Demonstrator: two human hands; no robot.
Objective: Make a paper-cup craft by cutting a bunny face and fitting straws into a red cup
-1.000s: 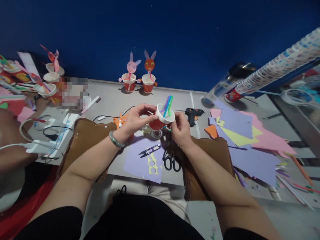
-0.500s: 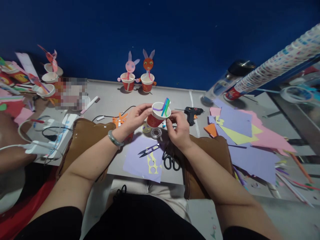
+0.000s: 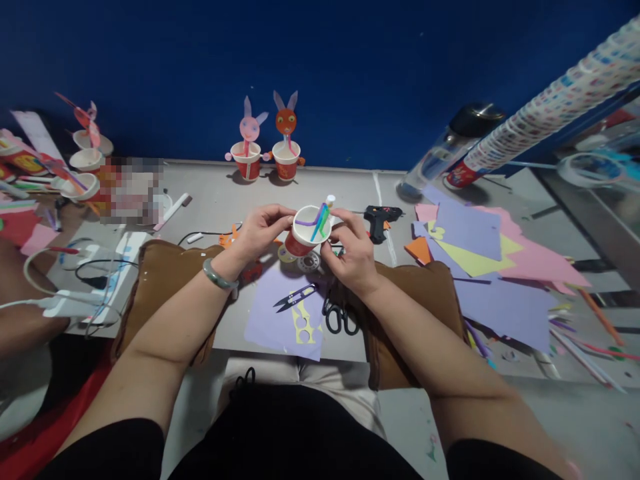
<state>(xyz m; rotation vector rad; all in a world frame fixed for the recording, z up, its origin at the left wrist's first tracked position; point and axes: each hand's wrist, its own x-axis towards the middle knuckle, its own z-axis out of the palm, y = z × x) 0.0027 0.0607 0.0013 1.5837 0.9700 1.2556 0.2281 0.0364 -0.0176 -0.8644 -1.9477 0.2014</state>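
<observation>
Between my hands is a red paper cup (image 3: 299, 244) with a white inside, tilted a little and raised above the table. Purple, blue and green bent straws (image 3: 320, 223) lean inside it. My left hand (image 3: 260, 235) pinches the cup's left rim, fingers closed. On the other side my right hand (image 3: 354, 253) grips the cup near its rim with thumb and bent fingers. A small white round tip (image 3: 331, 199) shows just behind the straws; what it belongs to is hidden. Below the cup lie a metal bobbin-like disc (image 3: 309, 262), thread snips (image 3: 295, 298) and black-handled scissors (image 3: 343, 317).
Purple paper (image 3: 265, 320) and punched yellow paper (image 3: 303, 327) lie in front. A glue gun (image 3: 383, 220) and coloured sheets (image 3: 480, 240) sit rightward, with stacked cups (image 3: 555, 100). Two rabbit-headed cups (image 3: 287, 161) stand behind. Power strips (image 3: 113, 277) and another person's arm are at left.
The cup has tipped so more of its inside shows, and the white tip has come into view behind the straws. My right index finger has lifted and bent. The whole view has shifted slightly.
</observation>
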